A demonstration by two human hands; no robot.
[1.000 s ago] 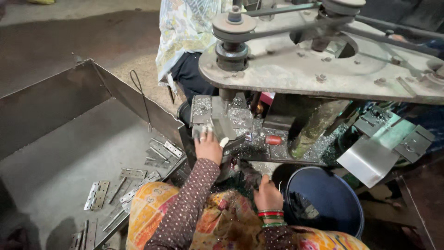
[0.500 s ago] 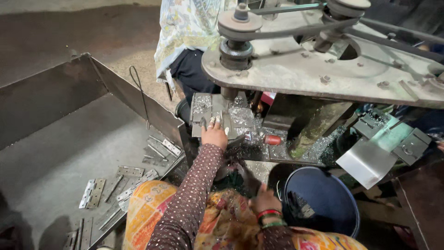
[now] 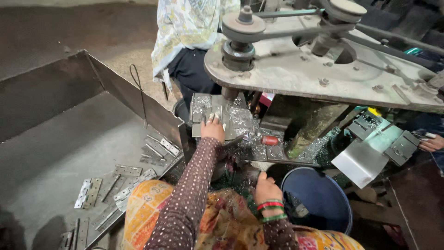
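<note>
Since the earlier frame, my left hand (image 3: 213, 128) has pushed further forward onto the machine bed, and my right hand (image 3: 267, 189) has dropped lower, close by my lap. Now the left hand lies flat on a metal hinge plate (image 3: 209, 110) on the work table (image 3: 240, 121) of the belt-driven drill press (image 3: 296, 69). Its fingers are extended and close together, pressing down on the plate rather than pinching it. The right hand curls around something dark near the blue bucket (image 3: 319, 199), with the thumb up; I cannot tell what it grips.

The plate sits at about 11 o'clock from the left hand, directly under the spindle (image 3: 230, 92), amid bright metal swarf (image 3: 243, 115).

I see the risks this way. The fingertips lie very near the spindle, so a slip on the chips could carry them under it. The swarf could cut the palm. The sleeve (image 3: 194, 185) could snag. At 8 o'clock, finished hinges (image 3: 90, 192) lie in the steel tray (image 3: 69, 92). At 12 o'clock another person (image 3: 189, 46) sits close to the exposed pulley (image 3: 243, 28).
</note>
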